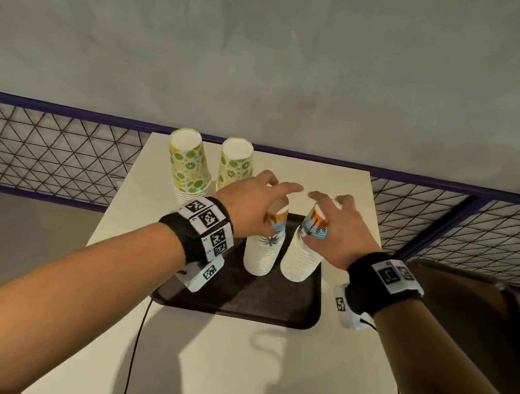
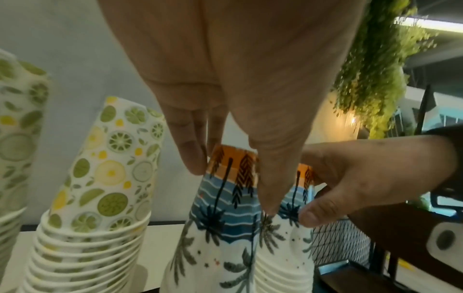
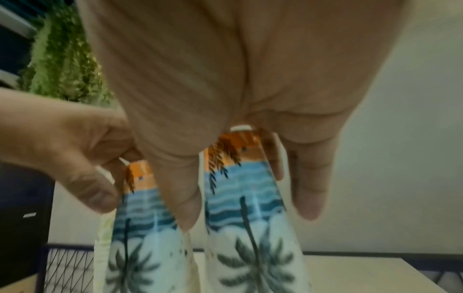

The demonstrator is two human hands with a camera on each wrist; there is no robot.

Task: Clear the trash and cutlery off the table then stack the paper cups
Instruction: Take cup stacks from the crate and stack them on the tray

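Two upside-down stacks of palm-tree paper cups stand side by side on a dark tray [image 1: 232, 312]. My left hand [image 1: 265, 199] is draped over the top of the left palm stack [image 1: 263, 252], thumb on the near side and fingers curled round the far side [image 2: 192, 158]. My right hand [image 1: 338, 225] grips the top of the right palm stack [image 1: 301, 259] the same way, its thumb [image 3: 183, 198] down between the two stacks. Both stacks rest on the tray. Two stacks of lime-print cups [image 1: 189, 168] [image 1: 234, 165] stand upside down at the table's back left.
The white table [image 1: 223, 369] is narrow, with a dark mesh fence [image 1: 35, 152] behind and beside it and a grey wall beyond. Two thin wrist cables [image 1: 135, 348] trail over the near tabletop. A dark piece of furniture [image 1: 472, 318] stands to the right.
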